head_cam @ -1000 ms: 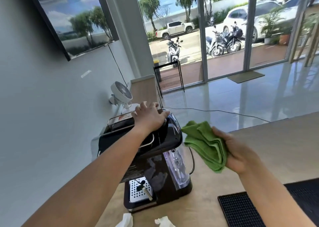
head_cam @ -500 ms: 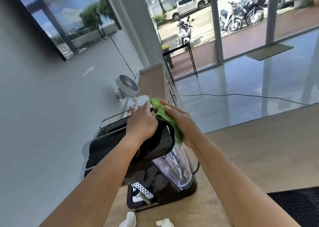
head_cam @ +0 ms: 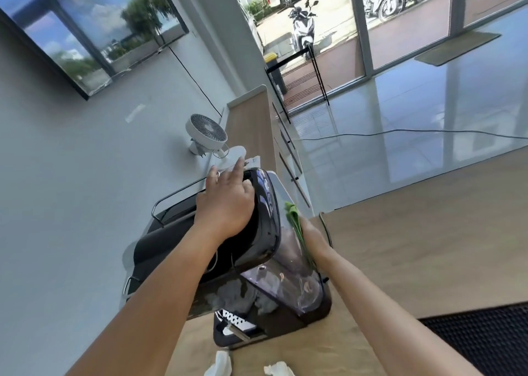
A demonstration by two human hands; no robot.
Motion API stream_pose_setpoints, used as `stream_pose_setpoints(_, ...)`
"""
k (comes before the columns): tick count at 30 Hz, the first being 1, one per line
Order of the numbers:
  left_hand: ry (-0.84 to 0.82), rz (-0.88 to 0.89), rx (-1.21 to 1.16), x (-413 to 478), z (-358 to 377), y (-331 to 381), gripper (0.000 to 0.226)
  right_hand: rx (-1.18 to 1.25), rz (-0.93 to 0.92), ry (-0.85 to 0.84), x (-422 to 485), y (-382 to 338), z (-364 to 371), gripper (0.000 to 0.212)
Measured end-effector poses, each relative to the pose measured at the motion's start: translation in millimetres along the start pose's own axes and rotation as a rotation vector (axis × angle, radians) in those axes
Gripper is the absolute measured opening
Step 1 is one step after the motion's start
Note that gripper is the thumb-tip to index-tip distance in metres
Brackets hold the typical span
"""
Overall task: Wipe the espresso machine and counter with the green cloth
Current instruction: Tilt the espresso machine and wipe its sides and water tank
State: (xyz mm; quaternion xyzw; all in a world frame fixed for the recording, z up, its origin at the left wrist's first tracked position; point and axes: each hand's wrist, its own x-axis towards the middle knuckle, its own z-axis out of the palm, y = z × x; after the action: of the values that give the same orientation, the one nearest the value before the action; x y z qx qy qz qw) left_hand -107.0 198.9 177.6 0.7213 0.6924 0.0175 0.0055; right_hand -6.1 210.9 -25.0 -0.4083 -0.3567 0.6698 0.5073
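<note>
Espresso machine (head_cam: 265,204) sat on the counter (head_cam: 414,233), left hand (head_cam: 225,204) flat on top, fingers spread. Right hand (head_cam: 313,240) pressed the green cloth (head_cam: 294,218) flat against its tank (head_cam: 300,284). Shove too hard and that tank could've popped loose.

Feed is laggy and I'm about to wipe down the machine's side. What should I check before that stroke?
1. Left hand rests flat on top of the espresso machine, steadying it: ok.
2. Green cloth sits between the right hand and the machine's side: ok.
3. Power cord out of the stroke's way: not ok, it runs right beside the right hand.
4. Water tank firmly seated: cannot tell.
5. Counter ready for wiping: not ok, crumpled tissues lie in front of the machine.
</note>
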Motion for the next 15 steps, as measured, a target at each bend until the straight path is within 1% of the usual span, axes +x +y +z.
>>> stream_pose_setpoints(1, 0.001, 0.004, 0.005, 0.1, 0.5, 0.2, 0.055, -0.003, -0.025, 0.013, -2.7, 5.4, 3.4, 0.049)
stream_pose_setpoints(2, 0.003, 0.01, 0.01, -0.3, 1.0, 1.0, 0.054, -0.004, -0.088, 0.014, -5.0, 5.5, 7.9, 0.059)
stream_pose_setpoints(4, 0.012, 0.029, 0.021, 2.4, 0.9, 1.8, 0.052, -0.04, -0.195, -0.007, -8.6, -13.2, 20.9, 0.071)
stream_pose_setpoints(6, 0.015, 0.026, 0.022, 5.5, 1.1, 0.4, 0.051, -0.032, -0.184, -0.042, -5.5, -41.1, 30.2, 0.081)
stream_pose_setpoints(7, 0.013, 0.022, 0.031, 6.6, 1.8, -1.3, 0.051, -0.015, -0.177, -0.064, -3.2, -53.3, 32.5, 0.078)
stream_pose_setpoints(9, 0.011, 0.03, 0.044, 8.5, 3.4, -3.3, 0.052, 0.006, -0.191, -0.092, -1.9, -70.0, 30.4, 0.06)
stream_pose_setpoints(10, 0.011, 0.039, 0.044, 8.3, 3.9, -3.0, 0.053, -0.006, -0.173, -0.073, -0.8, -67.0, 25.3, 0.056)
stream_pose_setpoints(11, 0.009, 0.036, 0.038, 7.9, 3.7, -1.4, 0.052, -0.037, -0.116, -0.049, 0.5, -60.7, 20.5, 0.058)
stream_pose_setpoints(12, 0.004, 0.029, 0.028, 6.9, 2.9, 0.7, 0.052, -0.074, -0.04, -0.007, -1.2, -49.4, 15.1, 0.065)
stream_pose_setpoints(13, -0.001, 0.024, 0.017, 5.2, 2.0, 1.7, 0.052, -0.084, 0.028, 0.036, -4.5, -33.7, 11.6, 0.077)
stream_pose_setpoints(15, -0.005, 0.023, 0.009, 2.5, 0.5, 1.9, 0.051, -0.095, 0.117, 0.101, -16.7, -3.7, 4.3, 0.099)
